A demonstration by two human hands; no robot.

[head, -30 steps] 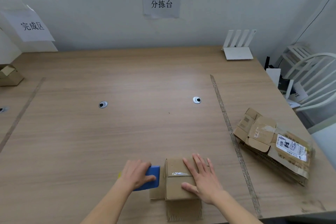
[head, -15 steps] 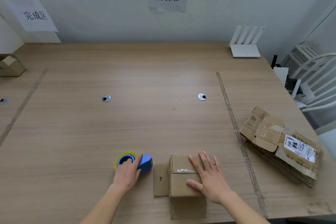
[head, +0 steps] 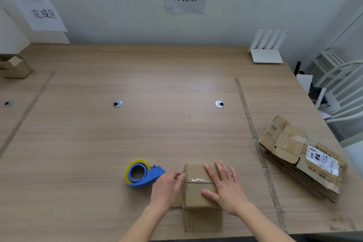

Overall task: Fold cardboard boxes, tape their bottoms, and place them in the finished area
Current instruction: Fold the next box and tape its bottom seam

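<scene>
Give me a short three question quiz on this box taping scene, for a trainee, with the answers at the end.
1. True or false: the left hand grips the tape dispenser.
2. Which hand lies flat on the box? A) left B) right C) neither
3. Fill in: the pile of flat boxes lies on the table's ____ side.

Key:
1. False: the dispenser sits on the table beside the hand, not held.
2. B: the right hand presses on the taped top.
3. Right.
</scene>
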